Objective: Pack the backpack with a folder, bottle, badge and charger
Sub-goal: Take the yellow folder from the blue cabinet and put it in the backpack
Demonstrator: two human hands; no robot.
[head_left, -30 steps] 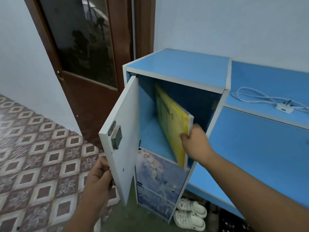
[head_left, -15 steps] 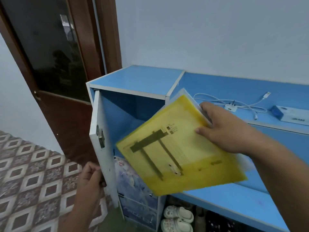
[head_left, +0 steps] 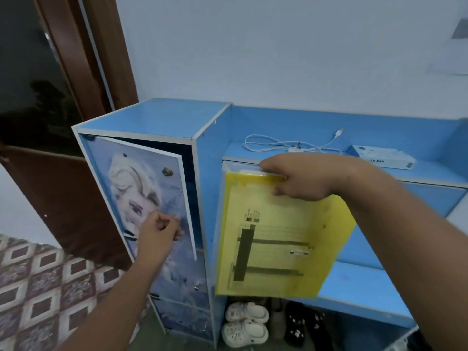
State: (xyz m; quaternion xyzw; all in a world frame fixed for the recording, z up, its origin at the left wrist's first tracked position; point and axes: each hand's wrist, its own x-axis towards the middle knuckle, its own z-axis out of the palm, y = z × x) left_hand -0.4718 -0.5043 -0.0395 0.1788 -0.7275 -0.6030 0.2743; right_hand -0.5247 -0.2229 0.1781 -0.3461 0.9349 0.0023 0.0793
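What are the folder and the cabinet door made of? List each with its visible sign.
Folder: apparently thin translucent yellow plastic; the printed sheet inside shows through.
Cabinet door: looks like laminated board with a glossy printed picture on its face; its white edge shows a flat panel's thickness. The core cannot be seen.

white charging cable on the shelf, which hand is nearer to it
Right. The right hand, gripping the yellow folder, is just below the cable; the left hand is at the cabinet door.
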